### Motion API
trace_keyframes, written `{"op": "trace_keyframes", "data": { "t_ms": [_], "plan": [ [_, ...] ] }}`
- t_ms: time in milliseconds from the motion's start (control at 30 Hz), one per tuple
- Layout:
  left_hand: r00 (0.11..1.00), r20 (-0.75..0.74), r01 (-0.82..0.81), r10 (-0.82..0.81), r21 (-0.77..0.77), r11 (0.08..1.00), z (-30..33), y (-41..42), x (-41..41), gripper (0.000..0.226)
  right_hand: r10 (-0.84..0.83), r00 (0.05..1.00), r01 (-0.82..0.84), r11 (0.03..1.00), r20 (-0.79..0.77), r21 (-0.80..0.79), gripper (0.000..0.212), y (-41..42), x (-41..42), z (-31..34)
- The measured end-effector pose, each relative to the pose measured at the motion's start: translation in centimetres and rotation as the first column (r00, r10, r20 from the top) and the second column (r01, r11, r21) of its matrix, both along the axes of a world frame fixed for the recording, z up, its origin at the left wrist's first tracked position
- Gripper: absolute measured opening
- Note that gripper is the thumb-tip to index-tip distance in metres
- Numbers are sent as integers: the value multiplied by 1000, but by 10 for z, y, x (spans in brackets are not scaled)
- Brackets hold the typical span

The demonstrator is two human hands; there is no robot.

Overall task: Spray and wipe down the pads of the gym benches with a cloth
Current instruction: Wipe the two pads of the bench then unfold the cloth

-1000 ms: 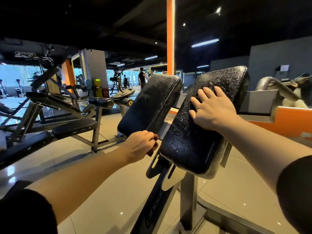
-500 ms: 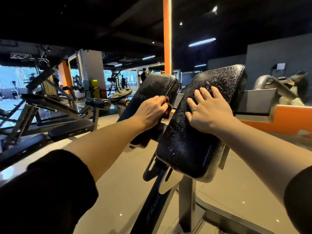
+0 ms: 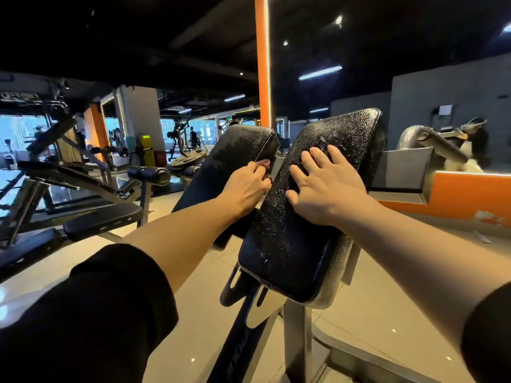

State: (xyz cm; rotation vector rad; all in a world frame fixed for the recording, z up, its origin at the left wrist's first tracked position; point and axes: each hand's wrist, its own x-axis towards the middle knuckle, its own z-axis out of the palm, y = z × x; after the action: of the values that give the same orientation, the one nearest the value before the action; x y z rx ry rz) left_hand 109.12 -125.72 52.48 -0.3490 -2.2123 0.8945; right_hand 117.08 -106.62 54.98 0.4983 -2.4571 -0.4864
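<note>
Two tilted black pads stand side by side on a steel frame. The right pad (image 3: pixel 298 239) is speckled with spray droplets. My right hand (image 3: pixel 320 186) lies flat on its upper half, fingers spread. The left pad (image 3: pixel 221 167) shows streaks of wet near its top. My left hand (image 3: pixel 249 183) is curled round a small dark red cloth (image 3: pixel 264 163), mostly hidden in the fist, held against the left pad's right edge. No spray bottle is in view.
The pads' steel post and base (image 3: pixel 296 335) stand on pale floor tiles. A flat bench (image 3: pixel 102 219) and other machines fill the left. An orange column (image 3: pixel 262 62) rises behind the pads, a mirror wall (image 3: pixel 442 87) at right. People stand far back.
My left hand has risen with the cloth from the lower end of the left pad up to its upper right edge. My right hand has stayed flat on the right pad.
</note>
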Motion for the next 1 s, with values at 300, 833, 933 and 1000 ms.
{"op": "trace_keyframes", "data": {
  "t_ms": [300, 833, 933, 1000],
  "plan": [
    [999, -41, 33, -33, 7, 999, 3, -6, 9, 29, -21, 1000, 21, 1000, -22, 6, 68, -6, 0, -1],
    [977, -97, 181, -189, -88, 980, -2, -20, 1, 18, -35, 999, 36, 999, -8, 11, 69, -6, 2, 0],
    [988, -125, 92, -93, -16, 996, 10, -12, -8, 18, -35, 999, 35, 999, -12, 12, 69, -6, 1, 0],
    [996, -74, 53, -56, -45, 998, 5, -12, -8, 20, -27, 1000, 28, 1000, -11, 8, 69, -4, 1, -1]
  ]
}}
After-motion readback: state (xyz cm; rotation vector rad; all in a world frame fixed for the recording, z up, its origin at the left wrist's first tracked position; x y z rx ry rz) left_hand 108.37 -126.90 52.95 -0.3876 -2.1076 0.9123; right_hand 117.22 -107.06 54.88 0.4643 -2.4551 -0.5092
